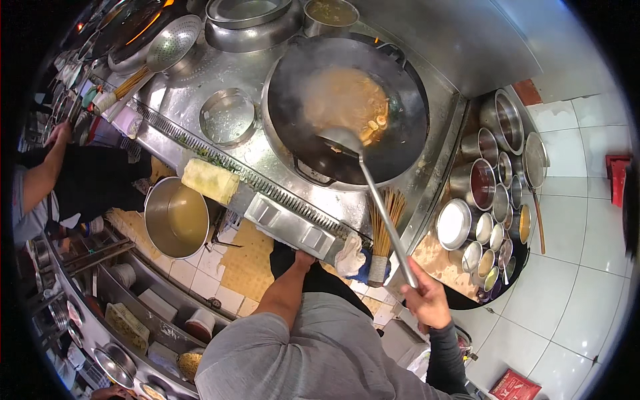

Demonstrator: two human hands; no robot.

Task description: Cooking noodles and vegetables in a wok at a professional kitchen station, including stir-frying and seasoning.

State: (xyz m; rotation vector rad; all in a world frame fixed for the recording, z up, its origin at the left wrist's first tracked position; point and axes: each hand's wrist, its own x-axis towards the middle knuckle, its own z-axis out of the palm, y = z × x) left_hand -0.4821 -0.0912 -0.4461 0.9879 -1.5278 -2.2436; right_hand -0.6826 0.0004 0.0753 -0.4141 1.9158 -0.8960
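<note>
My right hand (pixel 426 300) grips the handle of a long metal ladle (pixel 375 192). The ladle's bowl dips into a large black wok (pixel 345 165), at the near edge of a steaming brown broth (pixel 345 102) with pale pieces in it. My left hand (pixel 305 258) is at the stove's front panel (pixel 290 227), by the metal control housing. Its fingers are hidden under that edge, so their grip cannot be made out. Near the ladle's handle, a bamboo wok brush (pixel 387 220) leans on the counter edge beside a crumpled white cloth (pixel 349 255).
Left of the wok sits a round metal ring (pixel 227 118); a folded yellowish cloth (pixel 211 180) lies on the ledge. A deep pot (pixel 176 217) of yellowish liquid stands below. Seasoning containers (pixel 484 227) crowd the right side. At far left, another person's arm (pixel 42 172) shows.
</note>
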